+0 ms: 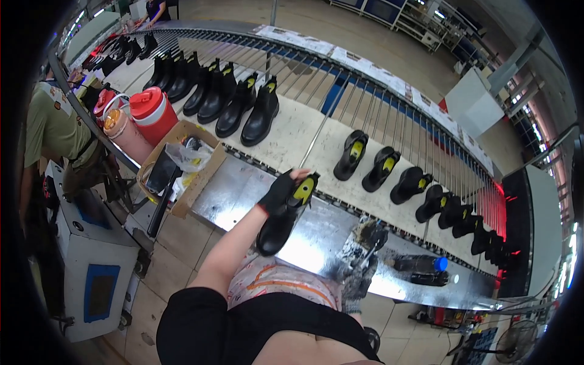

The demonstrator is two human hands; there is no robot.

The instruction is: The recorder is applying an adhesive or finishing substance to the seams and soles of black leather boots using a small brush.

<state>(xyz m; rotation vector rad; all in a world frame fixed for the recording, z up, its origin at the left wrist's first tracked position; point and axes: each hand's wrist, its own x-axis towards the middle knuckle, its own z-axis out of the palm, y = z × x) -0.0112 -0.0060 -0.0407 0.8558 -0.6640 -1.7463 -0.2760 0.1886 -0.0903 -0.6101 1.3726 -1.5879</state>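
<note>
A black ankle boot (277, 230) with a yellow-green lining is gripped near its top by my left hand (277, 193), which wears a black fingerless glove. The boot hangs toe toward me at the front edge of the metal table (225, 198). My right hand (358, 281), in a stained grey knit glove, is closed around a thin light-coloured handle (365, 260). Beyond that hand is a dark-smeared pot (371, 234) standing on a blackened patch of the table. What the handle's far end looks like is hard to make out.
Black boots stand in rows on a pale conveyor belt (304, 140), left (261, 115) and right (350, 155). Dark bottles, one blue-capped (420, 264), lie right. A cardboard box (204, 176) of odds and ends and a red jug (152, 115) sit left, near another person (58, 125).
</note>
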